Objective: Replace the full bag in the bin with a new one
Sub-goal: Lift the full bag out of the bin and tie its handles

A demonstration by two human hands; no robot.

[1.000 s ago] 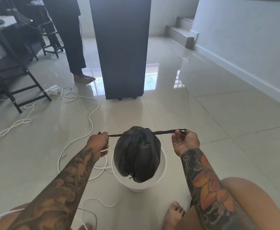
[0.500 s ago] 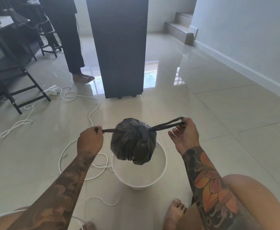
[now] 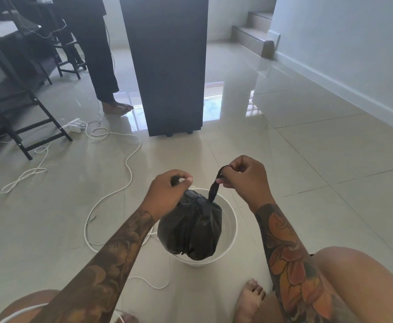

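At the bottom of the frame a bare foot (image 3: 249, 299) rests on the tiled floor (image 3: 307, 183). Just above it, at lower centre, a white bin (image 3: 232, 231) stands with the black bag (image 3: 190, 229) hanging over its mouth. The left hand (image 3: 167, 194) is clenched on the bag's gathered neck; the right hand (image 3: 244, 178) pinches a drawstring (image 3: 215, 185). A white cable (image 3: 111, 197) loops left. A dark cabinet (image 3: 167, 66) stands top centre.

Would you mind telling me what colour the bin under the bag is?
The bin is white, shown best in the head view, below the black bag.
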